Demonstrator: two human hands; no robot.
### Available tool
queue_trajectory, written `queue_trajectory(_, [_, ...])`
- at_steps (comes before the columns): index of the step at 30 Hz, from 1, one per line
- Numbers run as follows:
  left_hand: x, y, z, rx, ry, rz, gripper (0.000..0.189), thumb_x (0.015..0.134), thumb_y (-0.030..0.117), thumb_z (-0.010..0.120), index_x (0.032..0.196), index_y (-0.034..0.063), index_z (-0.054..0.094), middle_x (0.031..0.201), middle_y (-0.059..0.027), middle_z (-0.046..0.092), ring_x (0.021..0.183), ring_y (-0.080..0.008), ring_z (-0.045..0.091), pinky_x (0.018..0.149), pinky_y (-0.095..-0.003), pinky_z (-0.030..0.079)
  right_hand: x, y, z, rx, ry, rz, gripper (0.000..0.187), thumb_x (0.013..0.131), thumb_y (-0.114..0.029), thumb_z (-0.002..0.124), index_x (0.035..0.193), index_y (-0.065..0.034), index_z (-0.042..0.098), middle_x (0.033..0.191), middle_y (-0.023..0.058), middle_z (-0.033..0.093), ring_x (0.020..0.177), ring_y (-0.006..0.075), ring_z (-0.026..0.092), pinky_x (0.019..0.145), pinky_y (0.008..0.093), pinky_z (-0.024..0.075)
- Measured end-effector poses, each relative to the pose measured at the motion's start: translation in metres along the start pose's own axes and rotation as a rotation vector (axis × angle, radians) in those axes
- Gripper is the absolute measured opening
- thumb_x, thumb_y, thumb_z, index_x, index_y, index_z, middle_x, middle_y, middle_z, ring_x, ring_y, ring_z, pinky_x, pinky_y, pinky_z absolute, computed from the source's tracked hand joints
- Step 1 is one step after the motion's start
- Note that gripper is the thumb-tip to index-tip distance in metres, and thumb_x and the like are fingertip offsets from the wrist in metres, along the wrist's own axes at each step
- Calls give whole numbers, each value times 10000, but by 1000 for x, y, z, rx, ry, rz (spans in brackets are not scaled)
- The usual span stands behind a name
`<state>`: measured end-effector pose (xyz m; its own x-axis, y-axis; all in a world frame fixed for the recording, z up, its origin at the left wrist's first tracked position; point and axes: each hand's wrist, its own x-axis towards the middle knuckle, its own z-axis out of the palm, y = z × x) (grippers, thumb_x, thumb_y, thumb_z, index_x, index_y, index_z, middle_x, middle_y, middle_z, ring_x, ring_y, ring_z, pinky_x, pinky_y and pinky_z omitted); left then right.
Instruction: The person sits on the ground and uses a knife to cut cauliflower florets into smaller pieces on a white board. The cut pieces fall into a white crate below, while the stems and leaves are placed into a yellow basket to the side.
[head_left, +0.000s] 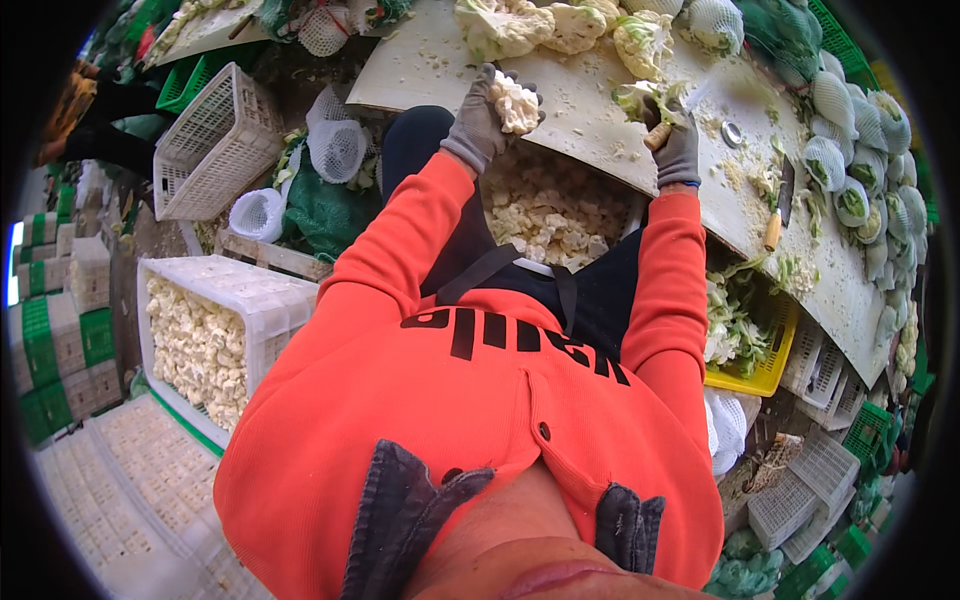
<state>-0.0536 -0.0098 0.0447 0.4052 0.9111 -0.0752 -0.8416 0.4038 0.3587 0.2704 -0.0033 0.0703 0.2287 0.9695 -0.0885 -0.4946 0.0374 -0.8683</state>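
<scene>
My left hand (480, 124), in a grey work glove, is closed around a cauliflower floret (516, 103) above the near edge of the white work board (585, 127). My right hand (677, 142), gloved too, grips a short wooden handle (658, 136); whatever blade it has is hidden. Leafy cauliflower trimmings (637, 97) lie against that hand's fingers. Below and between the hands, a crate of cut florets (559, 217) stands between my knees. Large cauliflower pieces (502, 30) rest at the board's far side.
A knife with a wooden handle (772, 231) and a metal ring (731, 133) lie on the board at right. Net-wrapped cauliflowers (851, 202) line its far right edge. A yellow crate (776, 360) holds leafy trimmings. At left stand a floret-filled crate (154, 277) and a white crate (217, 142).
</scene>
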Motion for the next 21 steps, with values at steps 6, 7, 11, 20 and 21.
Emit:
queue_trajectory(6, [9,-29,-8,93,175,39,531,896,554,699,1156,110,568,1087,-161,660,1007,-409,675,827,-585,582,3,-16,3,-717,-9,-230,167,983,-183,651,1094,-63,620,838,-4,627,642,94,524,513,285,425])
queue_trajectory(7, [9,-32,-10,107,170,37,539,891,554,705,1158,108,561,1084,-168,658,1009,-412,675,824,-583,584,3,-16,2,-761,23,-216,158,980,-188,654,1081,-71,623,813,-11,615,621,98,518,498,294,420])
queue_trajectory(11, [12,-41,-12,35,116,-75,504,891,517,725,1110,86,583,1061,-177,663,983,-405,685,833,-557,590,5,-14,-2,-934,86,-141,156,965,-194,659,1048,-67,623,763,-12,598,603,95,505,502,297,419])
queue_trajectory(20, [25,-60,-18,253,282,-91,437,936,415,713,1127,50,564,1042,-169,691,941,-341,705,831,-510,613,25,-29,-11,-476,147,-152,286,956,-216,690,1117,0,595,872,52,656,708,116,618,568,282,512])
queue_trajectory(21, [24,-61,-18,236,316,-104,448,933,428,713,1131,55,562,1040,-167,688,944,-347,703,830,-522,612,24,-37,-15,-665,158,-101,288,961,-224,678,1113,0,582,862,66,661,686,130,639,498,295,534])
